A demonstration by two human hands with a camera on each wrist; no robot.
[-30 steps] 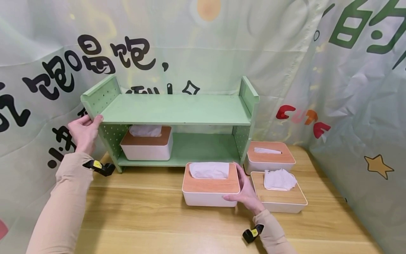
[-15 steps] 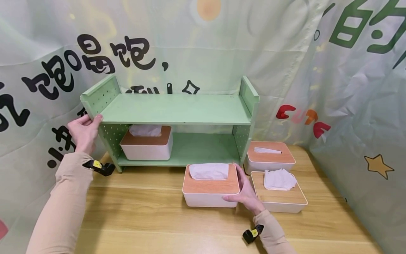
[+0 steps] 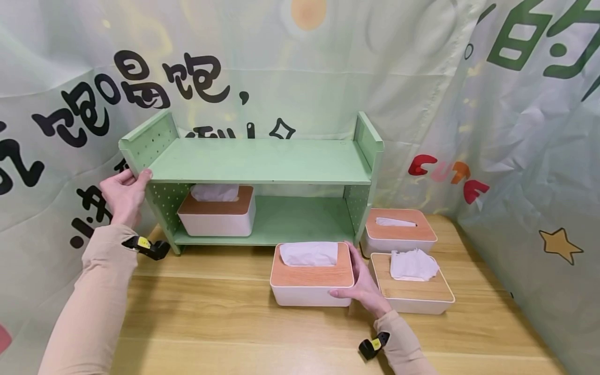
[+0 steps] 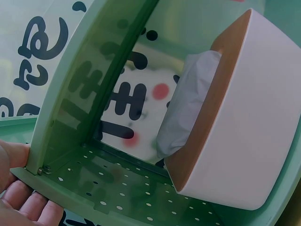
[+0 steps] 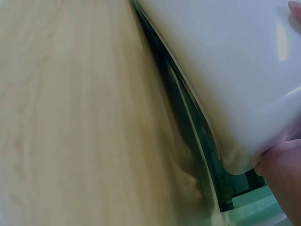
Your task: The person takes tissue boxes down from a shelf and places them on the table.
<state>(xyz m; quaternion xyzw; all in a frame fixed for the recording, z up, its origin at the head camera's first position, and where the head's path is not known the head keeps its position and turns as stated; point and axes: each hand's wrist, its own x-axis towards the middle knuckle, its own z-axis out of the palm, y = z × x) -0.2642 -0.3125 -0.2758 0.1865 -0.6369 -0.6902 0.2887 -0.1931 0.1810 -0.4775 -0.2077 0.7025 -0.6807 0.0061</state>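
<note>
Rack (image 3: 262, 161): pale green, smooth, two-tiered, its side panels pierced with small round holes, the upper corners rounded.
Left hand (image 3: 124, 195): clamped on the rack's left side panel, thumb at the front edge beside the upper board, fingers bent round the outer face.
Right hand (image 3: 361, 284): clamped on the right end of the held tissue box, thumb on the front wall.
Held tissue box (image 3: 311, 276): just in front of the rack's lower front edge, right of its middle; glossy white body, rounded corners, wood-grain lid, folded white tissue in the slot. Whether its base touches the counter I cannot tell.
Stowed tissue box (image 3: 217, 225): lower tier, near the left panel; green board stretches from it to the right panel.
Spare tissue boxes: rear one (image 3: 398, 245) just beside the rack's right panel, front one (image 3: 414, 306) right of the right hand, its tissue crumpled.
Counter (image 3: 220, 323): light wood grain, plain surface stretching left of the held tissue box.
Backdrop (image 3: 300, 78): creased, printed fabric behind the rack.
</note>
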